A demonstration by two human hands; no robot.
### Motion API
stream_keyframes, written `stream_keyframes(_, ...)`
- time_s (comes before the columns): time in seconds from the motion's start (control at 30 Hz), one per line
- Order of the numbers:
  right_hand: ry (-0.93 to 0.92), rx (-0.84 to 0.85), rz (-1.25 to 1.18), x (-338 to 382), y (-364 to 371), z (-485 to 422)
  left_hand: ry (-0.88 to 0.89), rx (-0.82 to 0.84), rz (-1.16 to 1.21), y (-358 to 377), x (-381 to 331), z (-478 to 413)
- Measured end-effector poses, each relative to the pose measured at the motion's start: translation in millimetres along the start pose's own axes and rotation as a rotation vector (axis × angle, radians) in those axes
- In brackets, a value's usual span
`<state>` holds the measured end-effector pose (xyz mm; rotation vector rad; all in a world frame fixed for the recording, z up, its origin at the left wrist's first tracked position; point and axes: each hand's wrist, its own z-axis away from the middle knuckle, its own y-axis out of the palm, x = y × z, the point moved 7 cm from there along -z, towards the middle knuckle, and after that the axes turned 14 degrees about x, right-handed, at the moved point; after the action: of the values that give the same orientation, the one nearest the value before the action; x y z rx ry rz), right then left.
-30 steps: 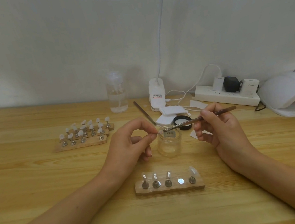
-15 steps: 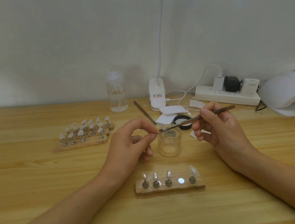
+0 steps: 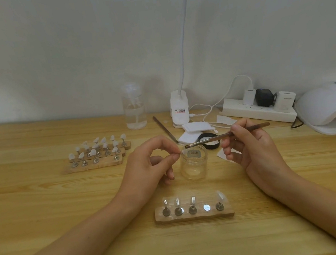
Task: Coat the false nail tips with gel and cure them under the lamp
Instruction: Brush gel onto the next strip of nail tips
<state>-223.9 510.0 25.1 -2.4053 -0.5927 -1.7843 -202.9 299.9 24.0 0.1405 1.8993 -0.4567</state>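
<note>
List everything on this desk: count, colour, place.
Table: one, light wood, throughout.
Jar: one, clear glass, centre.
Lid: one, black, behind jar.
Brush: one, brown, above jar.
Nail tip: one, pale, by jar rim.
Near holder: one, wood, front centre.
Far holders: three, wood, white tips, left.
Pump bottle: one, clear, back.
Tool: one, metal, behind jar.
Pads: few, white, behind lid.
Desk lamp: one, white, back.
Power strip: one, white, back right.
Curing lamp: one, white, right edge.
Left hand: pinches nail tip.
Right hand: holds brush.
</note>
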Motion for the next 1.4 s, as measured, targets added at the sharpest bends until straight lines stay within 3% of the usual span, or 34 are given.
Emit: stream_keyframes(1.4,-0.003,-0.027,0.01,0.0,-1.6,0.0,-0.003,0.01,0.019,-0.2,3.7,-0.6)
